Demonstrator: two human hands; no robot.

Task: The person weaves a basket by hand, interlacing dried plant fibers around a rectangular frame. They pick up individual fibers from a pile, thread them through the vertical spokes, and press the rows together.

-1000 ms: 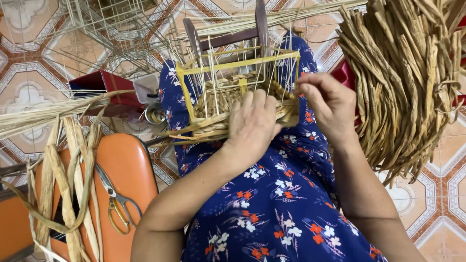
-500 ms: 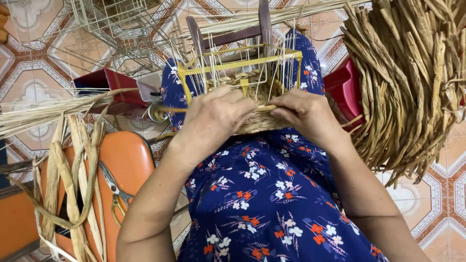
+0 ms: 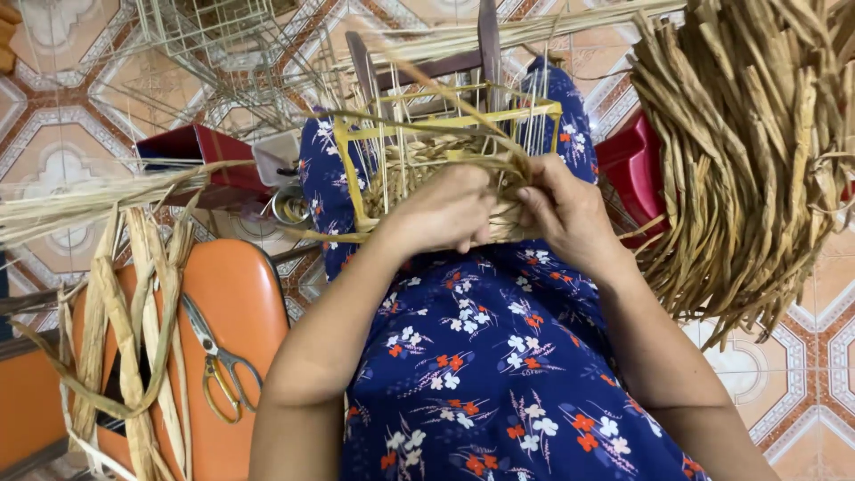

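Left hand: the left hand (image 3: 443,214) lies curled over the near edge of the half-woven basket (image 3: 445,165), fingers bent down onto the weave and pressed against it; whether a strand is pinched under them cannot be told.
Right hand: the right hand (image 3: 570,214) is partly closed, fingertips drawn together against the right near corner of the weave, where a flat dry strand (image 3: 419,120) arcs up and away to the left; the grip itself is hidden by the fingers.
Basket: it rests on the person's lap, on the blue flowered dress (image 3: 481,356), at the knees, built around a yellow frame (image 3: 356,169) with thin upright stakes.
Hands together: close side by side, thumbs nearly touching, both at the basket's near edge.
Right of the lap: a big bundle of dried leaf strips (image 3: 748,151) hangs over a red stool (image 3: 628,160).
Left of the lap: an orange chair (image 3: 236,294) carries scissors (image 3: 214,356) near its middle and loose leaf strips (image 3: 125,330) along its left edge.
Floor: patterned tiles (image 3: 53,116), with a wire frame (image 3: 214,44) at the top left.
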